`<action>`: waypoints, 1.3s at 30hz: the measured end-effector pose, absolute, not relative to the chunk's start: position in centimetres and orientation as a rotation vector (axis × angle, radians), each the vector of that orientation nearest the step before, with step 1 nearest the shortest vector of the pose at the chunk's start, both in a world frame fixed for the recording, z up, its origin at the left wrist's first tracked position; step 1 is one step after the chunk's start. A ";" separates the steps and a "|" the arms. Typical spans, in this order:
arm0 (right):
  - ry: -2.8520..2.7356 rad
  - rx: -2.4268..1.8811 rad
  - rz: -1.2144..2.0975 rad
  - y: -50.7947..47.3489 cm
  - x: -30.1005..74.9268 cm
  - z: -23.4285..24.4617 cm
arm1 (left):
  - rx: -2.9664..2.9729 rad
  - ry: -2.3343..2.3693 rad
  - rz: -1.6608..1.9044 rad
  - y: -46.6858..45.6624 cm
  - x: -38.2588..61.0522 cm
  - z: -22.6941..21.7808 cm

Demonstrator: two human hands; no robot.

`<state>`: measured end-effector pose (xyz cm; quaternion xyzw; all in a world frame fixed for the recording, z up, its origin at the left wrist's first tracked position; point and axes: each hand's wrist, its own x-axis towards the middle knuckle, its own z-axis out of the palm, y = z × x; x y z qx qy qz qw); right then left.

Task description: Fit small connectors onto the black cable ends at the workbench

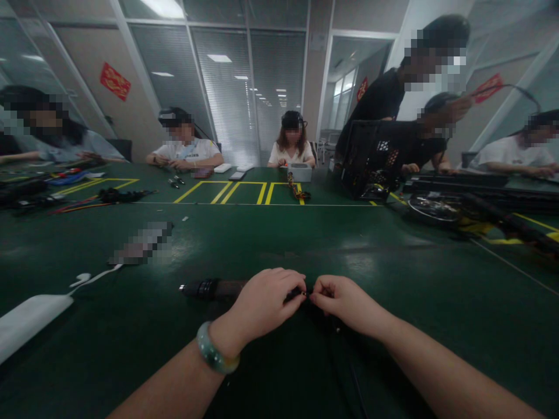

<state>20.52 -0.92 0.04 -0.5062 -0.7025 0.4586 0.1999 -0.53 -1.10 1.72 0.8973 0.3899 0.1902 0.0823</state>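
Observation:
A dark, rod-shaped tool (207,288), which looks like an electric screwdriver, lies sideways with its metal tip to the left. My left hand (271,297) is closed around its right end, and the fingers hide much of its body. A small shiny metal part shows at my left fingertips. Close to them, my right hand (340,298) pinches what looks like the end of a black cable (354,375), which runs down toward the near edge. The fingers cover the cable's end, so I cannot tell whether it touches the tool.
Left on the green table (244,238) are a white power bank-like block (32,317), a white cord and a blurred phone-like device (142,243). Beyond lie dark cables (117,195) and a black computer case (371,157). Several people work around the table.

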 end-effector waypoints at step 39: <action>-1.978 -1.295 1.281 -0.5 20.7 -0.2 | 2.647 1.125 0.595 -1.5 -0.6 2.2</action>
